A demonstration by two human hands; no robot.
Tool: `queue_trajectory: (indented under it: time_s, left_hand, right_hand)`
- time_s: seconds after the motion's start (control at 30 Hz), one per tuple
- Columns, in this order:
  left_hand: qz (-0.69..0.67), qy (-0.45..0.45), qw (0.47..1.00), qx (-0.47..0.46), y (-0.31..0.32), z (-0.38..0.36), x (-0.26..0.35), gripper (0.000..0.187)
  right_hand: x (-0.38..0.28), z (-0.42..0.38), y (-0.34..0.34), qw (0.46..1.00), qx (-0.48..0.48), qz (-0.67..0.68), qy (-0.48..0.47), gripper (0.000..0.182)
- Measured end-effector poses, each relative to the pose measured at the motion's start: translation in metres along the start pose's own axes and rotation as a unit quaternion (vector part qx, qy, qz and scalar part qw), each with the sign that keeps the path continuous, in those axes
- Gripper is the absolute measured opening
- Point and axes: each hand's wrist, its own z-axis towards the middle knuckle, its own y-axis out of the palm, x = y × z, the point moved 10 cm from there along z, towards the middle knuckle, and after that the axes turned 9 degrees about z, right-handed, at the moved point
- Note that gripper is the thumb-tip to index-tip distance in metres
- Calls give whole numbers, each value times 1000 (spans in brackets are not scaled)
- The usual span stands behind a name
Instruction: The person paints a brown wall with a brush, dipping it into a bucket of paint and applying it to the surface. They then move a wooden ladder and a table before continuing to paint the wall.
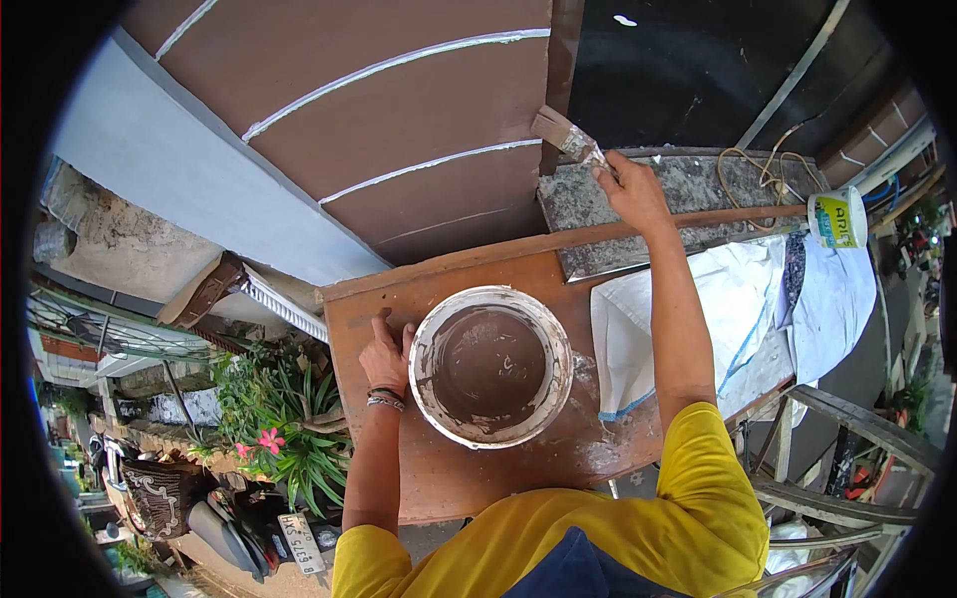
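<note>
My right hand (635,189) is closed around the handle of a paintbrush (578,142). Its bristles meet the right edge of the brown wall (429,110), which is crossed by white lines. My left hand (384,354) lies on the brown wooden board (449,488), fingers extended, with the thumb right beside a white bucket's rim. That bucket (424,399) stands on the board, holding brown paint (493,364), its inner wall smeared with the same colour.
White sacking (688,319) covers the board's right part. Behind it are a speckled ledge (588,214), a looped cable (733,174) and a small labelled tub (837,219). A wooden frame (857,429) stands lower right. Plants (289,429) and a motorcycle (224,523) are below left.
</note>
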Motion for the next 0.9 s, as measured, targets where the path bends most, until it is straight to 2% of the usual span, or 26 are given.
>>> queue_trajectory:
  time_s: [0.03, 0.07, 0.13, 0.17, 0.2, 0.23, 0.27, 0.3, 0.37, 0.4, 0.47, 0.57, 0.7, 0.73, 0.83, 0.87, 0.9]
  left_hand:
    - [0, -3, 1000, -2, 0, 1, 1, 49]
    - [0, -6, 1000, -3, -1, 0, 1, 49]
    - [-41, 29, 999, 22, -6, 0, 4, 50]
    - [-60, 46, 996, 36, -9, -1, 4, 52]
    - [-230, 3, 973, 15, -5, -1, -12, 53]
    - [-392, -37, 919, -6, 3, 2, -27, 55]
    - [-544, -71, 835, -28, 11, 9, -30, 57]
    - [-575, -58, 815, -44, -24, 3, 1, 64]
    - [-574, 55, 809, -115, -85, -13, 59, 51]
    - [-545, 69, 825, -135, -97, -22, 72, 46]
    - [-481, 99, 853, -175, -109, -37, 92, 38]
    - [-510, 40, 837, -195, -105, -48, 92, 32]
    - [-524, 7, 836, -160, -105, -58, 79, 33]
    - [-507, 28, 850, -143, -105, -60, 69, 37]
    - [-494, 7, 866, -73, -90, -58, 31, 45]
    - [-451, -32, 891, -38, -69, -58, 3, 49]
    - [-356, -5, 934, 18, -49, -60, -14, 46]
  right_hand:
    - [15, -10, 4, 999, 4, 41, 30, 20]
    - [33, -22, 23, 982, -1, 176, 72, 21]
    - [58, -53, 73, 888, -6, 435, 147, 23]
    - [53, -66, 88, 859, 4, 484, 167, 24]
    - [46, -80, 105, 826, 13, 532, 188, 24]
    - [42, -89, 119, 822, 8, 535, 196, 25]
    - [42, -93, 129, 819, 7, 538, 201, 26]
    - [47, -95, 134, 816, 5, 540, 208, 27]
    - [53, -95, 120, 926, 27, 352, 134, 30]
    - [49, -91, 113, 963, 34, 251, 89, 32]
    - [26, -86, 90, 988, 36, 150, 25, 35]
    - [15, -75, 76, 999, 16, 25, -36, 32]
    - [-2, -54, 64, 991, 7, -81, -107, 28]
    - [-5, -47, 64, 987, 5, -99, -125, 29]
    - [-10, -30, 65, 978, 13, -129, -165, 30]
    - [-9, -24, 67, 977, 6, -135, -167, 30]
    - [-7, -19, 68, 975, 1, -141, -169, 29]
